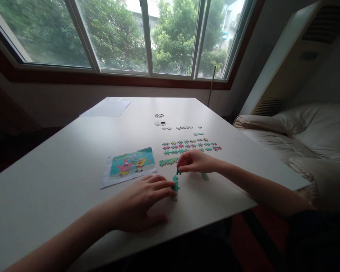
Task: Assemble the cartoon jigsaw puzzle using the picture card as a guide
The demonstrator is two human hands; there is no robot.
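Note:
My left hand (144, 200) lies on the white table with its fingers stretched out. Its fingertips touch a short upright strip of joined green jigsaw pieces (175, 183). Just above the strip's far end, my right hand (194, 161) pinches a single green jigsaw piece (178, 171) between thumb and fingers. Beyond my right hand lies a joined row of green and yellow pieces (167, 162), partly covered by that hand. Under my right wrist sits another pale green bit of puzzle (205, 176). To the left rests a picture sheet (133, 165) with cartoon figures.
Several rows of loose jigsaw pieces (181, 146) spread behind my right hand, with paler pieces (184, 127) farther back. Two round discs (160, 123) lie beyond them. White paper (106, 107) rests at the table's far left corner. A leather sofa (272, 139) stands at the right.

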